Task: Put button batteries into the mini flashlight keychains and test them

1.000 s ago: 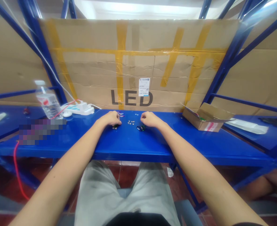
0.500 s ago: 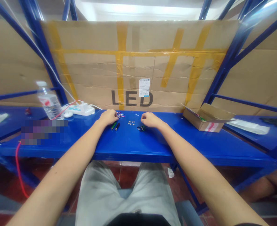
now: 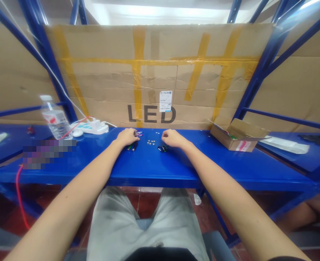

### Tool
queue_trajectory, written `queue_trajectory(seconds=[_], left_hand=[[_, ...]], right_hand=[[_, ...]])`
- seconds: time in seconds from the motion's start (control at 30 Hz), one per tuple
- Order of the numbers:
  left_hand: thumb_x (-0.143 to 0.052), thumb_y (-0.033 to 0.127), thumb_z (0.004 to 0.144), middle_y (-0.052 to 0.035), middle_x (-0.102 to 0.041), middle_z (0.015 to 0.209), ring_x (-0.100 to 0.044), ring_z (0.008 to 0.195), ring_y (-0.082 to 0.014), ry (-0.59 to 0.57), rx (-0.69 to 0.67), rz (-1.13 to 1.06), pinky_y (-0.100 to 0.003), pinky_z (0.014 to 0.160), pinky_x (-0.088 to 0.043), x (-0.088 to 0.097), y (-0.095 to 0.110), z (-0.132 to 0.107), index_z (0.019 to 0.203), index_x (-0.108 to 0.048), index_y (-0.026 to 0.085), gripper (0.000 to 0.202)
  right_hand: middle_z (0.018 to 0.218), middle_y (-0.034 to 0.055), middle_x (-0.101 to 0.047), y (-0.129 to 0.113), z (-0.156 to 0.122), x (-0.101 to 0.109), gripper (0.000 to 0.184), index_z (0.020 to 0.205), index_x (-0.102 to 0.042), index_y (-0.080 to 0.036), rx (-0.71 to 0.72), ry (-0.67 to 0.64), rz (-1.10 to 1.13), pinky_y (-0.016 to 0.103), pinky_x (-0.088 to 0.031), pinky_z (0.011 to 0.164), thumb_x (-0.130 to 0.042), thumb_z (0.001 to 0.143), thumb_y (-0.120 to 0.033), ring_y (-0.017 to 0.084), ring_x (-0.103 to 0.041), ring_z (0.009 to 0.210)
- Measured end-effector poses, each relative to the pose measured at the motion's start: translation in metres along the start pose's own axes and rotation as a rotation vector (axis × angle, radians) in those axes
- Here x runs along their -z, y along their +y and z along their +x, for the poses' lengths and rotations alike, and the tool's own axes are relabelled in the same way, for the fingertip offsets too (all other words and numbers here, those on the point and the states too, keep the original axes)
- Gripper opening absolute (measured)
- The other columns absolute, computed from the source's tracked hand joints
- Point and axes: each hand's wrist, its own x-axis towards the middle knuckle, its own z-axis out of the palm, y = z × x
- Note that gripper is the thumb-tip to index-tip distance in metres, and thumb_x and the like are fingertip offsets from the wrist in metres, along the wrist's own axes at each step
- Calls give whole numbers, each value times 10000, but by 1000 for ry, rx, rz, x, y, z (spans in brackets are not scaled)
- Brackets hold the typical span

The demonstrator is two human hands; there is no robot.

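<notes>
My left hand [image 3: 127, 137] rests on the blue table with its fingers curled together. It is beside some small purple and silver pieces [image 3: 140, 133] and partly over two slim tubes, one green [image 3: 129, 147] and one black [image 3: 134, 146]. Whatever its fingers hold, if anything, is hidden. Several small round silvery pieces [image 3: 150, 142] lie between the hands. My right hand [image 3: 171, 137] is closed with its fingertips bent down; I cannot make out anything in it. Just below it are a dark loop-shaped clip [image 3: 160, 149] and a green-and-black one [image 3: 164, 148].
An open cardboard box [image 3: 238, 139] stands at the right of the blue table [image 3: 154, 166]. At left are a water bottle [image 3: 55, 117] and a white power strip [image 3: 91, 126] with cables. A large cardboard sheet [image 3: 108, 87] closes off the back.
My left hand has shifted slightly right, covering more of the two tubes' upper ends. My right hand stays in nearly the same place. The view has moved a little.
</notes>
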Motion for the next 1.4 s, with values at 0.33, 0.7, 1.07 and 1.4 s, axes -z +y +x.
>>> queue_trajectory(seconds=[0.33, 0.7, 1.07, 1.4], left_hand=[[-514, 263, 939, -94, -679, 1043, -628, 1014, -223, 265, -366, -285, -363, 969, -492, 9, 39, -13, 1081, -709, 161, 262], [-544, 257, 966, -88, -683, 1060, -637, 986, -205, 260, -609, -378, -336, 905, -497, 8, 71, -28, 1060, -623, 173, 149], [-434, 263, 989, -99, -740, 1014, -670, 948, -242, 182, -576, -269, -345, 849, -480, 7, 68, -27, 1002, -690, 178, 269], [-432, 294, 986, -6, -558, 654, -506, 618, -136, -34, -386, -686, -255, 617, -412, 2, 74, -26, 732, -588, 152, 331]], right_hand=[[1294, 110, -684, -1, 2, -4, 344, 1205, -660, -155, 202, 233, 312, 302, -459, 1010, -662, 871, -238, 198, -634, 1166], [676, 15, -656, -7, 0, -5, 269, 806, -609, -149, 181, -17, 408, 231, -464, 658, -441, 1003, -223, 134, -619, 622], [1042, 115, -776, 4, 3, -9, 261, 949, -732, -129, 420, 151, 79, 244, -441, 827, -473, 982, -123, 193, -698, 960], [988, 110, -783, 6, 5, -9, 295, 971, -774, -157, 461, 190, 9, 258, -448, 794, -487, 943, -94, 205, -702, 891]])
